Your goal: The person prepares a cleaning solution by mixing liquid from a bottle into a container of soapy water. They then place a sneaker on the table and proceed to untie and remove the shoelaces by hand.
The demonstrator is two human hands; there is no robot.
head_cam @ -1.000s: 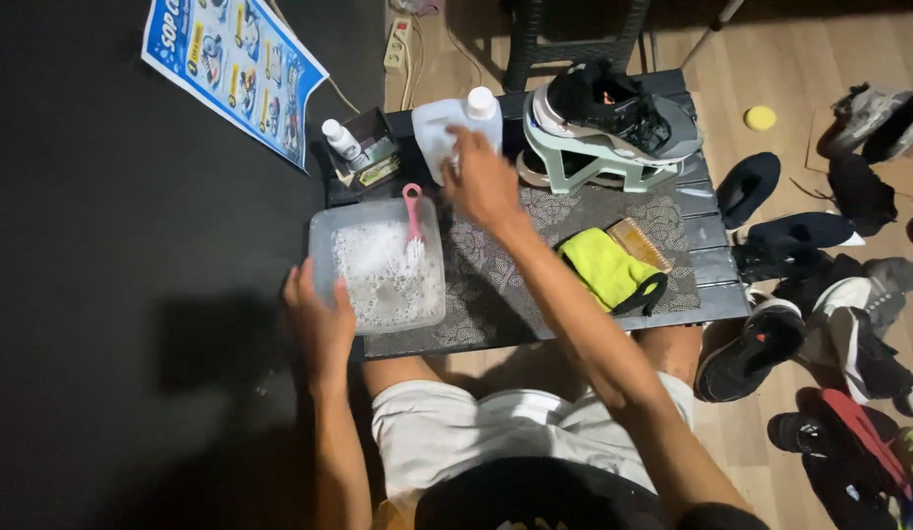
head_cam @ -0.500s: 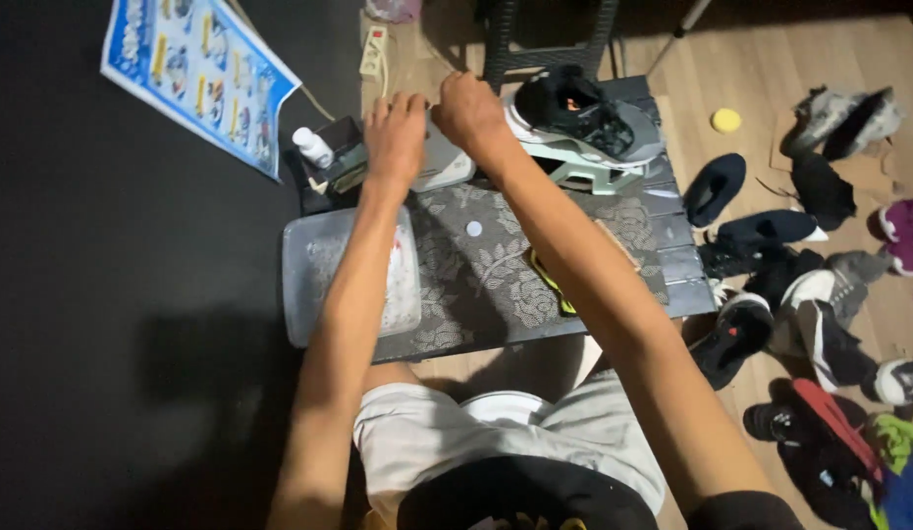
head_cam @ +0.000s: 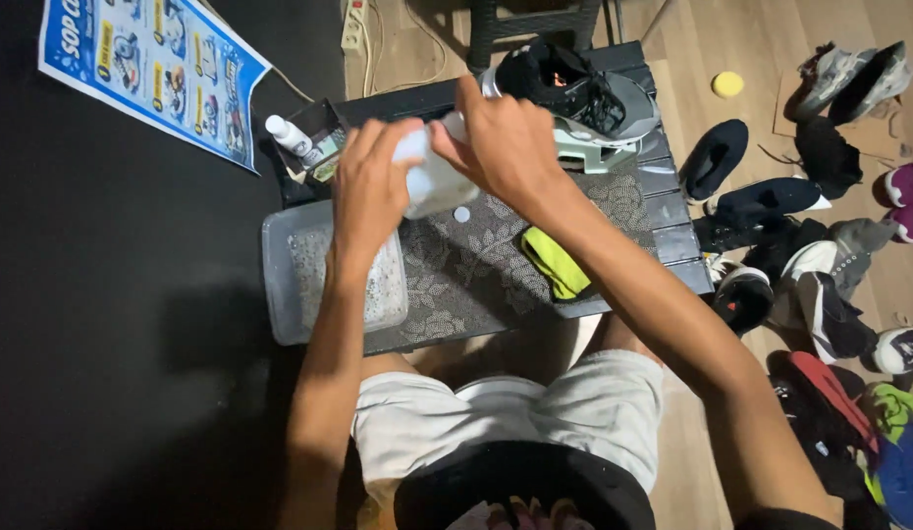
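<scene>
**Two hands grip a white plastic bottle above a low bench**

Seen from above, a seated person in pale shorts stretches both bare arms forward over a small dark bench covered by a grey patterned mat.

The left hand is raised with its back to the camera, wrist bent slightly, fingers curled closed around the lower body of a white plastic bottle. The right hand comes in from the right with the forearm running diagonally across the bench; its fingers are closed over the upper end of the same bottle, just beside the left hand. The bottle is held tilted in the air between the two hands, above the mat near the bench's far edge. A small white round cap lies on the mat just below it.

Under the left forearm sits a clear rectangular plastic tub holding foamy water. A folded yellow-green cloth lies on the mat under the right forearm. Behind the hands, a black and grey sneaker rests on the bench's far side. A small white spray bottle stands at the far left corner. Many loose shoes lie on the wooden floor to the right, and a blue printed poster lies on the dark floor at the left.
</scene>
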